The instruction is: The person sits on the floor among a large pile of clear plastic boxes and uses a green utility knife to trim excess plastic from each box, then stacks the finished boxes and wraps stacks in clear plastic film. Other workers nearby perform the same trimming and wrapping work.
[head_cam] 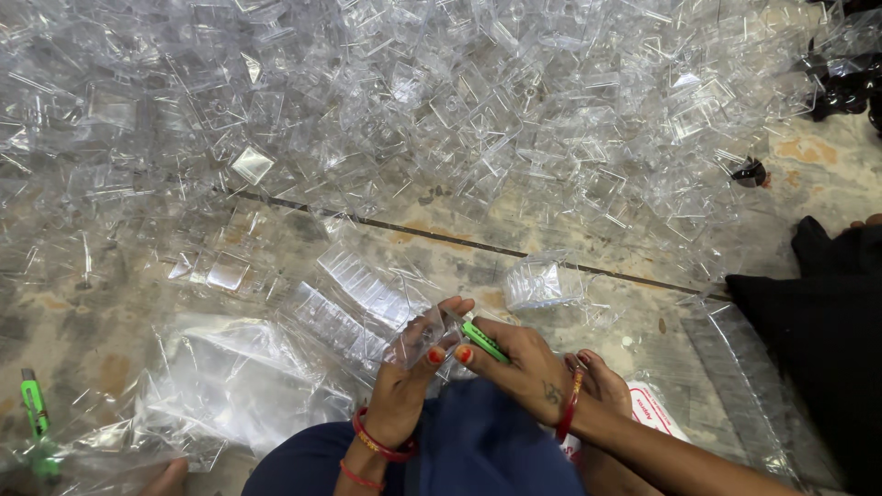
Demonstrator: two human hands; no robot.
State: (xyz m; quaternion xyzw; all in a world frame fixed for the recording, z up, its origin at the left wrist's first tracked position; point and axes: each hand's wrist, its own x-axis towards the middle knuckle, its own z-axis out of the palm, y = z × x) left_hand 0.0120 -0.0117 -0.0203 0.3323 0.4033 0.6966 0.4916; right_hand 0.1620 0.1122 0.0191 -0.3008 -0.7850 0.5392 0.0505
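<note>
My left hand grips a small clear plastic piece just above my lap. My right hand is closed on a green utility knife, its tip against that clear piece. Both wrists carry red bangles. A big heap of clear plastic boxes covers the floor ahead of me. A row of stacked clear boxes lies just beyond my left hand.
A second green utility knife lies on the floor at the lower left. Clear plastic bags sit at my left. A small stack of clear boxes rests ahead. Dark cloth lies at the right, black parts at the top right.
</note>
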